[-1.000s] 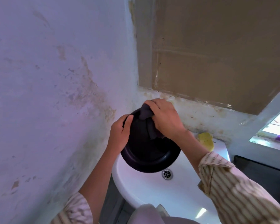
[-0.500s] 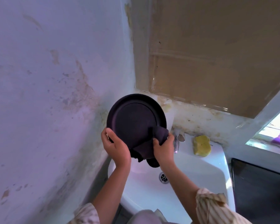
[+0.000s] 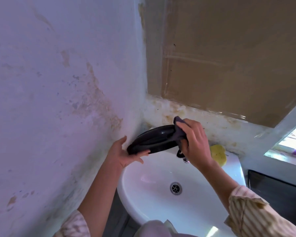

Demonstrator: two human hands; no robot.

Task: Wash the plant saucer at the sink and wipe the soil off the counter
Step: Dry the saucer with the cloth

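I see the black saucer [image 3: 152, 141] held nearly flat above the white sink [image 3: 143, 194], close to the stained wall [image 3: 58, 100]. My left hand [image 3: 121, 155] grips its near rim. My right hand [image 3: 193, 142] pinches a dark cloth [image 3: 179, 132] folded over the far rim. A yellow sponge [image 3: 218, 153] sits on the sink ledge just beside that wrist, and the drain [image 3: 176, 188] lies below.

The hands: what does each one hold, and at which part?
The left hand holds the black saucer at its left rim. The right hand grips a dark cloth wrapped over the saucer's right rim.
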